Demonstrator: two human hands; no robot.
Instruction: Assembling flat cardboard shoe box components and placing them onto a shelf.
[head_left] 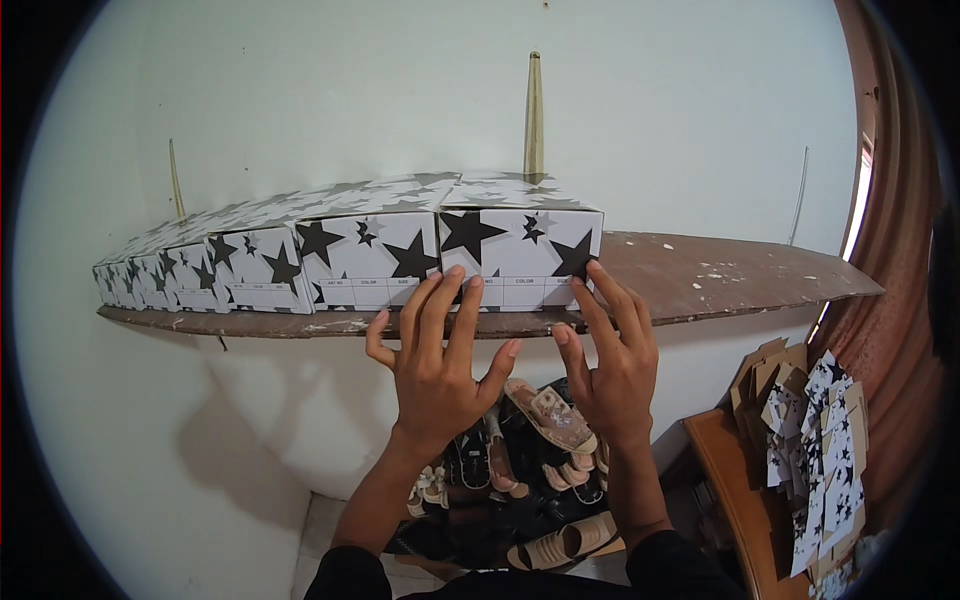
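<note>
Pale wall (350,90) backs a brown shelf (710,275) bearing a row of starred boxes (257,265). The rightmost box (515,242) stands just ahead of both hands: the left hand (435,375), open with fingers spread, sets fingertips around its lower left front edge; the right hand (617,370), loosely open, touches its lower right corner, neither grasping it.

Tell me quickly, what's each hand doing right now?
Left hand: open, against the starry boxes, gripping nothing.
Right hand: open, against the rightmost box, gripping nothing.
</note>
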